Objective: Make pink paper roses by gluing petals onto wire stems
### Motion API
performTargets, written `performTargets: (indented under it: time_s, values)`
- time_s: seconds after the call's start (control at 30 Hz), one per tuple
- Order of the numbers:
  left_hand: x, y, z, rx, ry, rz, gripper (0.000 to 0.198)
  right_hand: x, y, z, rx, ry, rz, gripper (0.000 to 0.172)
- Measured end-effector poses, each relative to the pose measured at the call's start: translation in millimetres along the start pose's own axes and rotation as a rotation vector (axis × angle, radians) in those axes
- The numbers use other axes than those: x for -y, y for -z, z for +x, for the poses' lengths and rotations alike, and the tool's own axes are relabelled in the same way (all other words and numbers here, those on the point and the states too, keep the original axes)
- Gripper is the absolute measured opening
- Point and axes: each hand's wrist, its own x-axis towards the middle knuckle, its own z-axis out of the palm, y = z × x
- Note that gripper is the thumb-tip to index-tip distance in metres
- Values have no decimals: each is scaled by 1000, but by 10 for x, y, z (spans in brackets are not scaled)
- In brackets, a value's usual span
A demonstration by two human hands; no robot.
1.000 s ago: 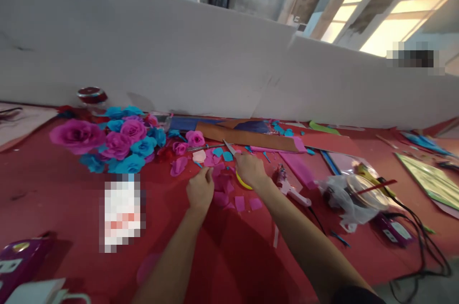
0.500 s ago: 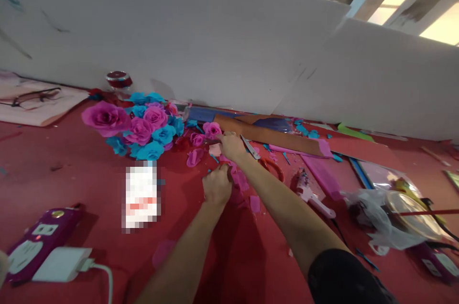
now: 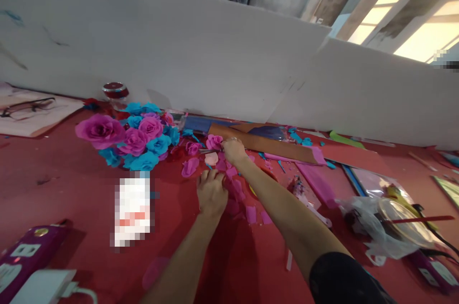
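My left hand [image 3: 211, 194] rests on the red tabletop [image 3: 71, 189] with its fingers curled onto a heap of pink paper pieces [image 3: 234, 189]. My right hand [image 3: 234, 150] reaches further back, fingers closed, beside a small pink paper rose [image 3: 214, 141] and a pale petal [image 3: 211, 158]. A thin metal tool [image 3: 206, 151] lies at its fingertips; whether the hand grips it is hidden. A yellow-handled thing [image 3: 253, 192] peeks out from under my right forearm.
A bunch of pink and blue paper roses [image 3: 136, 136] lies at the left. Behind it stands a red tin [image 3: 115, 90]. A brown card strip [image 3: 272, 145], a glue gun [image 3: 310, 201], a plastic bag [image 3: 380, 227] and a purple power strip [image 3: 25, 256] surround the work spot. White partition boards [image 3: 179, 55] close the back.
My right hand has moved left toward the small pink rose, and the scissors blade it showed earlier is out of sight. My left hand shifted slightly onto the pink pieces. The camera tilted.
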Motion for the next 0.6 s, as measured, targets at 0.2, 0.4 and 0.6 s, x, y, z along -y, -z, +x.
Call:
performTargets:
  time_s: [0.2, 0.4, 0.6]
  values:
    - [-14, 3, -3, -5, -9, -19, 25, -179, -20, 181, -96, -46, 312, 13]
    - [-19, -2, -4, -5, 9, -25, 26, -189, 130, 451, -242, 50, 771, 15]
    - [-30, 18, -13, 4, 47, -97, 29, -42, 686, 538, -380, 128, 1242, 13]
